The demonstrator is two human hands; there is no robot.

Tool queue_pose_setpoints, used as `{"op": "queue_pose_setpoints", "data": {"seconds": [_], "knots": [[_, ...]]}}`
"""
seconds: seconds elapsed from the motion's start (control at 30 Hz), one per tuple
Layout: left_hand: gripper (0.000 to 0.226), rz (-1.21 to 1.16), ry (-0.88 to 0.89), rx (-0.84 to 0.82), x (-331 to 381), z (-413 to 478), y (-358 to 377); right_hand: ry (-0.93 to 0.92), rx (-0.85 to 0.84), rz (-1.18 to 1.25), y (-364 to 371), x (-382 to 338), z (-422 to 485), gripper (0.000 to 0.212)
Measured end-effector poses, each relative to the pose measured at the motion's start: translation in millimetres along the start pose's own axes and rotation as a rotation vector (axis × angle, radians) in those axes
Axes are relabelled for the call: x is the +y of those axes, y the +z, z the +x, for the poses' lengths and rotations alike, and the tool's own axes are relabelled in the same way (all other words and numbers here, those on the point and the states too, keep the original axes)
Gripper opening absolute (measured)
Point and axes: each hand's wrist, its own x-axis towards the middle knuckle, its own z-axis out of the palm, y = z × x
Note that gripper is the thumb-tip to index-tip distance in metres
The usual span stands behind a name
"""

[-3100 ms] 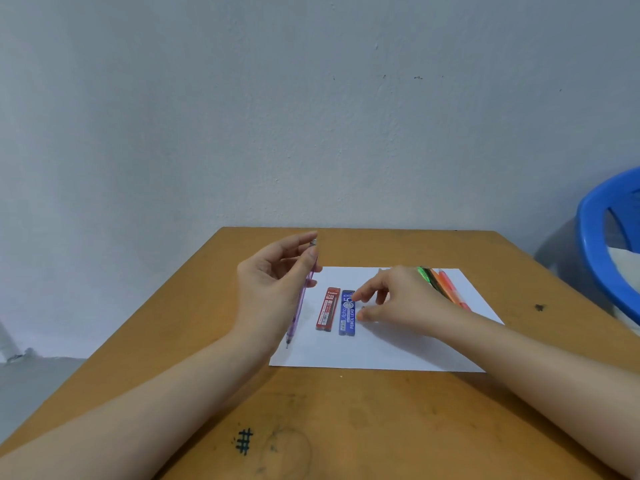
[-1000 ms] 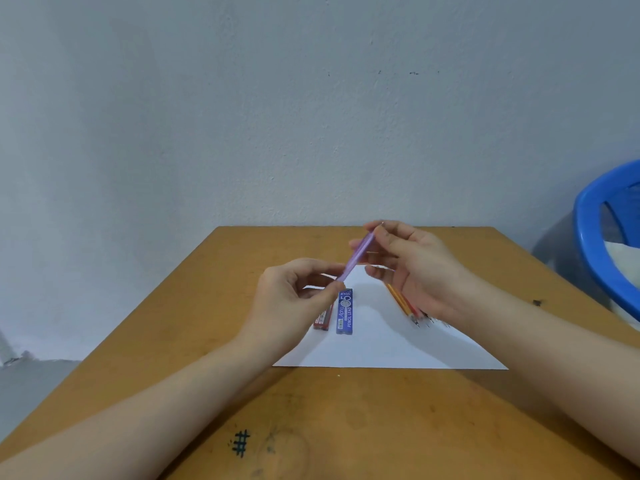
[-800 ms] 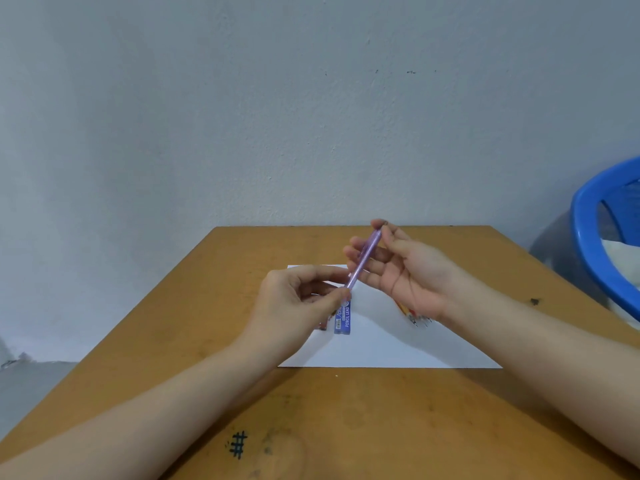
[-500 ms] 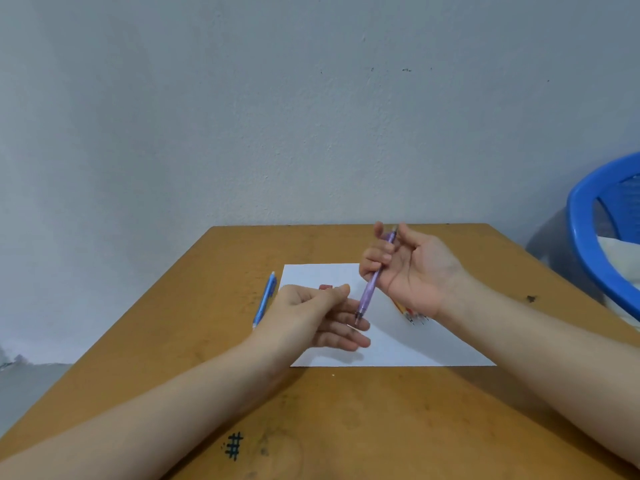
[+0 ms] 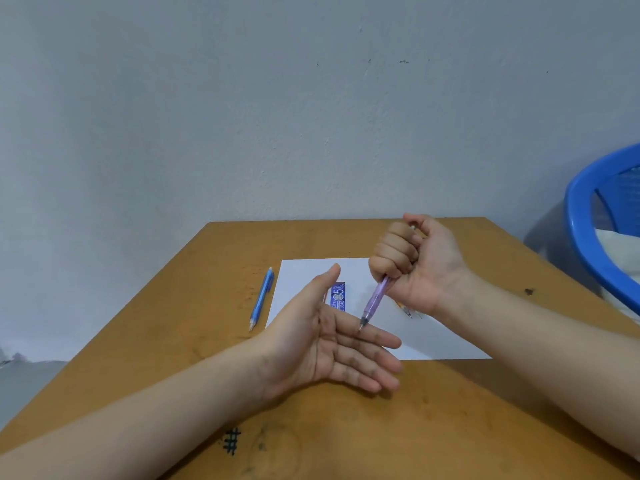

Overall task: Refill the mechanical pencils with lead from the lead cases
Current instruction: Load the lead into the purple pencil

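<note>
My right hand (image 5: 415, 261) grips a purple mechanical pencil (image 5: 375, 299) in a fist, tip pointing down, thumb over its top end. The tip hovers just above the fingers of my left hand (image 5: 332, 337), which lies palm up with straight fingers and holds nothing. A blue lead case (image 5: 338, 296) lies on the white paper (image 5: 433, 337), partly hidden behind my left hand. The red case is hidden. A blue mechanical pencil (image 5: 262, 297) lies on the table left of the paper. Tips of other pencils (image 5: 407, 310) peek out under my right wrist.
The wooden table (image 5: 346, 438) stands against a grey wall, with a black hash mark (image 5: 231, 441) near its front edge. A blue plastic chair (image 5: 599, 230) stands at the far right.
My left hand let go of the purple pencil and turned palm up. My right hand closed into a fist round the pencil and turned it tip down over the left fingers.
</note>
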Motion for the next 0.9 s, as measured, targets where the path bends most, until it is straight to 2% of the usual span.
{"op": "queue_pose_setpoints", "data": {"seconds": [0.17, 0.37, 0.57, 0.73, 0.9], "knots": [[0.098, -0.014, 0.02, -0.03, 0.6, -0.4, 0.1, -0.054, 0.057, -0.016, 0.1, 1.3, 0.7, 0.033], [0.098, -0.003, 0.016, -0.033, 1.2, -0.5, 0.4, -0.041, 0.077, 0.008, -2.2, 0.2, 2.5, 0.039], [0.098, -0.009, 0.026, -0.028, 1.6, -1.6, 1.9, -0.06, 0.08, 0.016, -2.8, -0.2, 3.3, 0.031], [0.098, -0.008, 0.022, -0.031, 1.0, -3.1, 2.6, -0.046, 0.084, 0.022, -2.9, -0.9, 3.3, 0.037], [0.097, -0.005, 0.022, -0.035, 1.6, -3.5, 2.7, -0.061, 0.072, 0.033, -4.7, -1.0, 3.7, 0.032]]}}
